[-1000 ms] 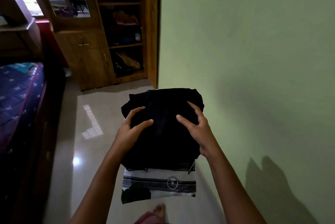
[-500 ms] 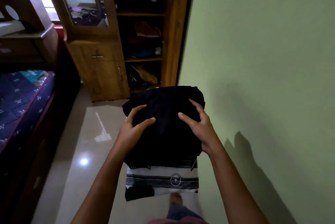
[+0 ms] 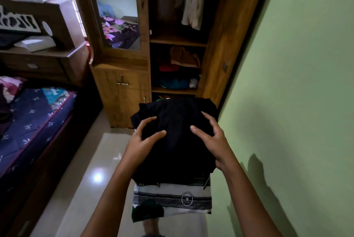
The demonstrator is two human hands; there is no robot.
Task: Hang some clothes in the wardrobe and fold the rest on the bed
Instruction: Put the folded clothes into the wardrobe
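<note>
Grip: left hand [image 3: 142,143] and right hand [image 3: 214,139] clasp a folded black fabric garment [image 3: 177,121] from either side. Under the grip, seemingly carried with it, a white black-banded folded cloth [image 3: 172,197].

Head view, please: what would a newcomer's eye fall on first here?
The left hand and right hand grip a stack of folded clothes, black on top, held at centre. Straight ahead stands the open wooden wardrobe, garments hanging above packed shelves; a blue-sheeted bed lies at left.

Green wall [image 3: 297,64] (shadowed) beside wooden wardrobe [image 3: 124,91], glossy floor [image 3: 86,188].
</note>
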